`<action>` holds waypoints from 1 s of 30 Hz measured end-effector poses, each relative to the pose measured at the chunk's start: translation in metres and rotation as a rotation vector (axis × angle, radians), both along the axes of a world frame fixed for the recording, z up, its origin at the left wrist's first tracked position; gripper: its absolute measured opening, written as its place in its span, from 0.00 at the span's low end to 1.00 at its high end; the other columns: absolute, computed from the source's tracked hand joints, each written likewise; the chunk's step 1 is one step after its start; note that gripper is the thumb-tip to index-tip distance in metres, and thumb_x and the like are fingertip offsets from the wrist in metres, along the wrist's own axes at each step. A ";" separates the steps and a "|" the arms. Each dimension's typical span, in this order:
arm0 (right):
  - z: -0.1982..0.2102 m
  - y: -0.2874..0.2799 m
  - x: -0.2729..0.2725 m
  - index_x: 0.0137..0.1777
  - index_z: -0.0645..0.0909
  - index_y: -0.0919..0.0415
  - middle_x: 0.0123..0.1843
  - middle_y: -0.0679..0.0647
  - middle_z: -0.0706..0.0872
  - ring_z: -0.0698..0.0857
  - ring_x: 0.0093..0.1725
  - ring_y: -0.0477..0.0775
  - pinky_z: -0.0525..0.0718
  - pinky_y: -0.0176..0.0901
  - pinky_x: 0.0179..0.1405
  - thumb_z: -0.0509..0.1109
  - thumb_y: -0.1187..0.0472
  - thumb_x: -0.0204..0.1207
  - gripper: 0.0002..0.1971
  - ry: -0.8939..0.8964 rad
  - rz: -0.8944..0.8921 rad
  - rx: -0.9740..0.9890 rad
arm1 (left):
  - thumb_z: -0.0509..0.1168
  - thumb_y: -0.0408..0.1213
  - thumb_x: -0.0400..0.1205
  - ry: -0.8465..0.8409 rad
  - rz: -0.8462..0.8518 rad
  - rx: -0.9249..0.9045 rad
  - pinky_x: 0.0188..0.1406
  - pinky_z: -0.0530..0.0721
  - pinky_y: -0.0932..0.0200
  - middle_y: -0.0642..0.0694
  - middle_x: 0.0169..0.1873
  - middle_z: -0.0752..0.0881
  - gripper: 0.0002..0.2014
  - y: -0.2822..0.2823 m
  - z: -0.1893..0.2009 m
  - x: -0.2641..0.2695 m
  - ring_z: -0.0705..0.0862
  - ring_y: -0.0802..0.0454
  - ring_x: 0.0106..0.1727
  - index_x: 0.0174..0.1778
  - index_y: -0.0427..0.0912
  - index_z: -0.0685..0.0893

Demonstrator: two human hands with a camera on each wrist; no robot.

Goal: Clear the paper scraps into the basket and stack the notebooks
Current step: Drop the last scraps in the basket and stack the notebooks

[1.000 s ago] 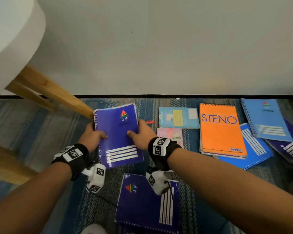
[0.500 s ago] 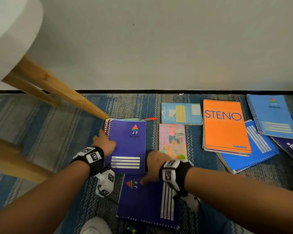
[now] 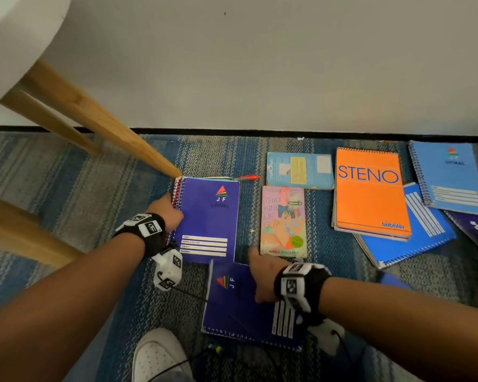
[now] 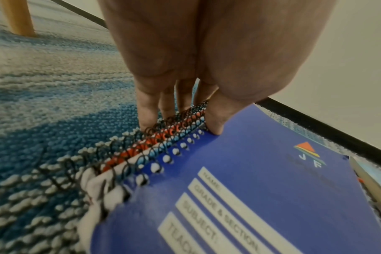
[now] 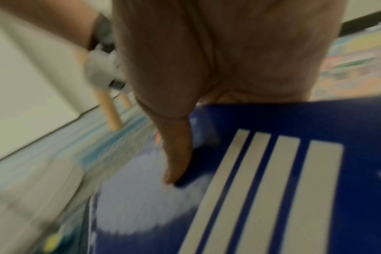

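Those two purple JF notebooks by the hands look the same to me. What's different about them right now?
The far notebook lies on top of a pile of other spiral books, logo toward the wall; the near notebook lies alone on the rug, turned sideways. The left hand holds the far one at its spiral edge; the right hand takes the near one by its top edge. Both share the purple cover, JF logo and white lines.

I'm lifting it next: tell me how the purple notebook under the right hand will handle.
The purple notebook probably flexes: its cover looks thin, and the right hand grips one edge. Likely light. Its flat shape shouldn't roll, though the glossy cover may slip.
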State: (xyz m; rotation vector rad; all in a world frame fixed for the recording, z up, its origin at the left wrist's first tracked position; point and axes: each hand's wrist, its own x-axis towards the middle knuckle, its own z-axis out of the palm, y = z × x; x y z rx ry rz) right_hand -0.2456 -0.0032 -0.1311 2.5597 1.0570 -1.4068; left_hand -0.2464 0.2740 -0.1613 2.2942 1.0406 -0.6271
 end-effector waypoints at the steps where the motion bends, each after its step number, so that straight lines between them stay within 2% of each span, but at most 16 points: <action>1: 0.008 0.000 0.010 0.72 0.67 0.65 0.61 0.62 0.84 0.85 0.59 0.65 0.84 0.54 0.51 0.80 0.54 0.68 0.36 0.067 0.034 -0.016 | 0.66 0.38 0.75 -0.007 -0.003 0.002 0.62 0.82 0.45 0.40 0.63 0.84 0.27 -0.002 0.004 -0.001 0.84 0.38 0.59 0.72 0.50 0.73; 4: 0.032 0.000 0.056 0.60 0.82 0.56 0.56 0.51 0.89 0.86 0.55 0.52 0.83 0.42 0.52 0.78 0.59 0.72 0.17 0.355 0.042 0.103 | 0.66 0.38 0.76 0.004 0.010 0.014 0.62 0.81 0.47 0.40 0.63 0.84 0.25 -0.006 0.009 0.000 0.84 0.37 0.59 0.71 0.48 0.75; 6: 0.053 0.001 0.086 0.56 0.84 0.57 0.52 0.53 0.90 0.88 0.51 0.51 0.85 0.43 0.53 0.76 0.69 0.72 0.13 0.617 -0.170 0.282 | 0.67 0.40 0.76 0.010 -0.007 0.009 0.63 0.81 0.47 0.39 0.63 0.84 0.24 -0.001 0.003 0.001 0.83 0.37 0.61 0.69 0.45 0.76; 9: 0.050 0.015 0.108 0.57 0.85 0.63 0.56 0.61 0.89 0.88 0.54 0.60 0.86 0.52 0.58 0.72 0.75 0.73 0.14 0.777 -0.593 0.543 | 0.65 0.61 0.68 0.016 -0.048 -0.047 0.65 0.80 0.45 0.42 0.68 0.81 0.35 0.015 -0.023 0.005 0.81 0.39 0.65 0.69 0.48 0.76; 10: 0.039 0.024 0.107 0.60 0.84 0.64 0.57 0.61 0.89 0.88 0.56 0.61 0.86 0.53 0.57 0.72 0.74 0.74 0.15 0.747 -0.699 0.578 | 0.62 0.62 0.70 0.024 -0.074 -0.045 0.64 0.80 0.45 0.41 0.67 0.81 0.33 0.018 -0.025 0.006 0.81 0.39 0.65 0.68 0.47 0.78; 11: 0.029 0.035 0.103 0.61 0.82 0.64 0.57 0.60 0.89 0.88 0.56 0.62 0.86 0.55 0.57 0.74 0.71 0.72 0.17 0.705 -0.760 0.575 | 0.60 0.57 0.77 0.030 -0.105 -0.016 0.62 0.81 0.46 0.40 0.65 0.83 0.26 0.013 -0.014 0.005 0.82 0.38 0.63 0.65 0.45 0.80; 13: -0.004 0.055 0.092 0.63 0.78 0.62 0.60 0.60 0.87 0.87 0.57 0.63 0.86 0.58 0.59 0.78 0.56 0.63 0.27 0.463 -0.815 0.451 | 0.59 0.44 0.82 0.034 -0.087 0.035 0.58 0.81 0.49 0.37 0.60 0.85 0.16 0.008 -0.002 0.004 0.84 0.37 0.58 0.59 0.40 0.84; 14: -0.009 0.063 0.082 0.66 0.75 0.63 0.65 0.62 0.84 0.85 0.60 0.64 0.84 0.57 0.62 0.75 0.51 0.63 0.31 0.353 -0.787 0.359 | 0.59 0.41 0.82 0.039 -0.065 0.039 0.57 0.81 0.50 0.36 0.59 0.85 0.15 0.004 0.003 0.003 0.84 0.37 0.57 0.57 0.39 0.85; 16: -0.002 0.069 0.059 0.74 0.67 0.68 0.73 0.66 0.74 0.75 0.71 0.67 0.75 0.55 0.71 0.66 0.52 0.77 0.29 0.123 -0.591 0.151 | 0.58 0.41 0.83 0.018 -0.042 0.012 0.57 0.80 0.52 0.36 0.61 0.85 0.14 0.004 0.004 0.003 0.83 0.38 0.59 0.55 0.38 0.85; 18: 0.007 0.071 0.045 0.77 0.62 0.71 0.77 0.67 0.67 0.68 0.76 0.67 0.67 0.51 0.75 0.59 0.52 0.85 0.28 0.013 -0.482 0.090 | 0.56 0.49 0.84 0.008 -0.015 -0.008 0.60 0.79 0.51 0.38 0.59 0.85 0.20 0.005 0.004 0.004 0.83 0.39 0.60 0.57 0.38 0.85; 20: 0.012 0.076 0.042 0.78 0.62 0.70 0.79 0.67 0.66 0.68 0.78 0.66 0.70 0.49 0.75 0.60 0.50 0.84 0.30 0.082 -0.562 0.094 | 0.60 0.63 0.73 -0.053 0.066 -0.099 0.63 0.80 0.50 0.42 0.57 0.87 0.31 0.004 -0.005 0.005 0.85 0.41 0.58 0.60 0.42 0.85; 22: 0.012 0.079 0.044 0.79 0.62 0.69 0.79 0.65 0.67 0.69 0.78 0.65 0.72 0.49 0.74 0.63 0.47 0.82 0.33 0.168 -0.620 0.110 | 0.64 0.63 0.61 -0.092 0.032 -0.099 0.61 0.82 0.48 0.46 0.59 0.87 0.37 0.007 -0.020 0.007 0.86 0.43 0.58 0.65 0.48 0.81; 23: 0.009 0.079 0.046 0.80 0.62 0.67 0.80 0.65 0.67 0.69 0.78 0.64 0.72 0.49 0.75 0.65 0.45 0.80 0.36 0.205 -0.647 0.109 | 0.65 0.60 0.59 -0.068 0.008 -0.078 0.60 0.83 0.48 0.46 0.60 0.86 0.38 0.010 -0.027 0.006 0.85 0.43 0.58 0.66 0.50 0.78; 25: -0.002 0.082 0.042 0.80 0.62 0.62 0.79 0.63 0.67 0.70 0.77 0.65 0.72 0.51 0.75 0.70 0.41 0.73 0.41 0.273 -0.680 0.148 | 0.67 0.52 0.63 -0.052 -0.008 -0.021 0.60 0.82 0.49 0.43 0.61 0.85 0.34 0.004 -0.015 0.002 0.84 0.39 0.60 0.68 0.50 0.75; 28: -0.025 0.083 0.040 0.75 0.68 0.51 0.76 0.60 0.74 0.77 0.71 0.66 0.79 0.58 0.69 0.71 0.33 0.50 0.49 0.276 -0.768 0.215 | 0.70 0.47 0.73 -0.076 -0.014 0.063 0.61 0.81 0.49 0.41 0.62 0.85 0.26 0.000 0.000 -0.004 0.83 0.38 0.61 0.67 0.46 0.78; 30: -0.052 0.082 0.043 0.71 0.73 0.50 0.71 0.58 0.78 0.80 0.67 0.66 0.82 0.59 0.65 0.71 0.38 0.50 0.43 0.302 -0.783 0.243 | 0.71 0.46 0.76 -0.065 -0.012 0.053 0.59 0.81 0.51 0.41 0.60 0.86 0.21 -0.002 0.005 -0.004 0.84 0.39 0.60 0.64 0.44 0.82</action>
